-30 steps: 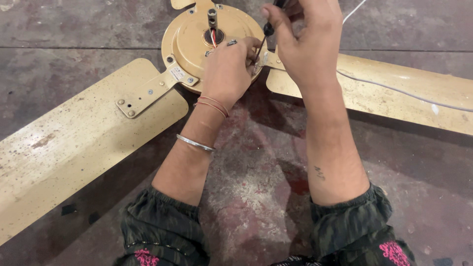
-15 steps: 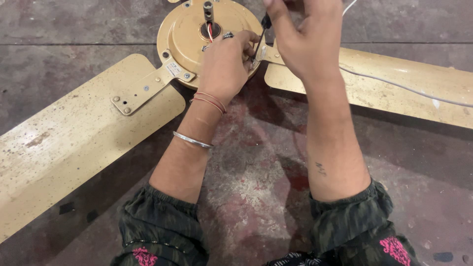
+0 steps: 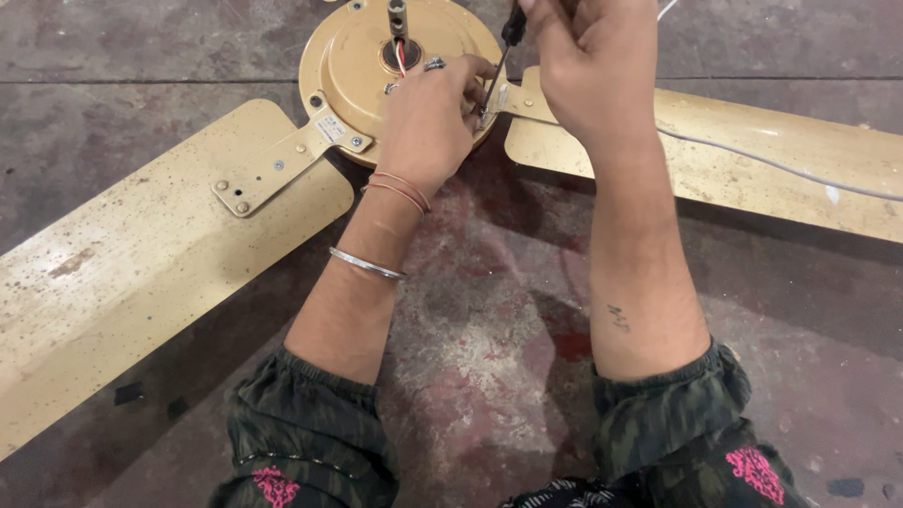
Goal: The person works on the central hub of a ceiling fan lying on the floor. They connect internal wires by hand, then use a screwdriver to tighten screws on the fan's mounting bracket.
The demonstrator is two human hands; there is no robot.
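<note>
A beige ceiling fan [image 3: 376, 66] lies on the stained floor [image 3: 489, 357]. The left hand [image 3: 428, 118] rests clenched on the right edge of its round motor housing [image 3: 353, 61]. Just right of it, the right hand [image 3: 588, 66] grips a dark-handled screwdriver [image 3: 503, 52], tip angled down to the housing edge between both hands. Blades [image 3: 141, 263] spread out to either side.

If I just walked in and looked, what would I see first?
First you'd see the cream-yellow metal ceiling fan lying flat on the stained concrete floor, its round motor housing at the top and one long speckled blade stretching left. Over the housing's right edge, the left hand rests on the motor while the right hand holds a black-handled screwdriver pointed down at it.
</note>
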